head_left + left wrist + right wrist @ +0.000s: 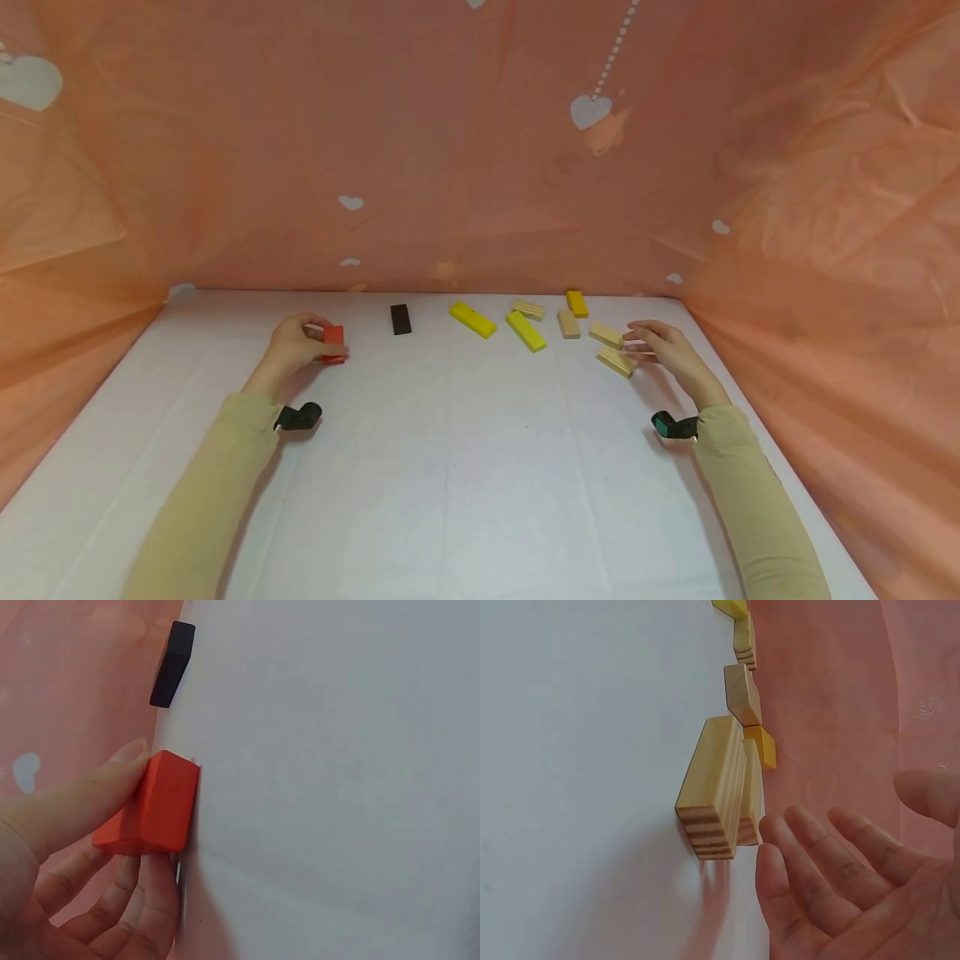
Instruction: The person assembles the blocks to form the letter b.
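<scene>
My left hand [295, 343] pinches a red block [172, 802] between thumb and fingers, close over the white table. Fingers partly cover the block's underside. A dark, nearly black block [401, 319] lies to the right of that hand, farther along in the left wrist view. On the right side, my right hand [667, 346] has its fingers extended and apart, with nothing in its grasp. Its fingertips are right beside two plain wooden blocks, a nearer one [712, 787] with striped grain and another [606, 336] just behind it.
Two yellow blocks [472, 320] [526, 331] lie mid-table toward the back. Right of them are a striped wooden block [528, 310], a plain one [568, 324] and an orange-yellow one [577, 303]. Pink cloth [450, 167] hangs behind the white table [450, 467] and along both sides.
</scene>
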Available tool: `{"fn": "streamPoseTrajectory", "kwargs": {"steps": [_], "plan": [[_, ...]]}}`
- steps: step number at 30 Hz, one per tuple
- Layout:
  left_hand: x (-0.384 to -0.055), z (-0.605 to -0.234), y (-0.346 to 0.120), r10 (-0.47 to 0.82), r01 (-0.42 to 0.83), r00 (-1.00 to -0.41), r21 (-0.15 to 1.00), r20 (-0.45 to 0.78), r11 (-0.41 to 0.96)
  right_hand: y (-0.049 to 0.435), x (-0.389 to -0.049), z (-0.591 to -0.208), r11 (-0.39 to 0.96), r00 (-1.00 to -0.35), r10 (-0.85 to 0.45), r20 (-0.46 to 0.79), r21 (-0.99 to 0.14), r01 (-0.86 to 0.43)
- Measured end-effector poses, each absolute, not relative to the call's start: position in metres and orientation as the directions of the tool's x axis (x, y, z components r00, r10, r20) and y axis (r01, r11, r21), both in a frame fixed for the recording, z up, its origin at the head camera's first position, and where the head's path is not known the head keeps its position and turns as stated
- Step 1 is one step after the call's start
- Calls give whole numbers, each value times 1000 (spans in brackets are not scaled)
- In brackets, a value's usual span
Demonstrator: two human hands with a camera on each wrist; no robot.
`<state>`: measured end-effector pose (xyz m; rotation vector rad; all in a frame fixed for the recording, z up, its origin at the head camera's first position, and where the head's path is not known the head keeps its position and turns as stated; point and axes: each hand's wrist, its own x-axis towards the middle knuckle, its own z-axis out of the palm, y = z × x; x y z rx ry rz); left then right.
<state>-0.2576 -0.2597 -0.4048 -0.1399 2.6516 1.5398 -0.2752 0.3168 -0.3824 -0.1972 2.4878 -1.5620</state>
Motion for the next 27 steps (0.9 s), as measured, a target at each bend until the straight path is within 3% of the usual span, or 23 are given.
{"fn": "streamPoseTrajectory", "kwargs": {"steps": [6,11,27], "plan": [[-257,-407,-262,-36,-118,-993,892,-114,437,316,-275,-382,451,-970,-220,-105,-892,-6],[-254,-407,-262,-26,-95,-995,879,-94,466,316,-276,-382,472,-969,-215,-122,-882,7],[-243,-403,-241,110,-85,-984,916,-139,393,314,-273,-382,507,-963,-234,-135,-862,-3]]}}
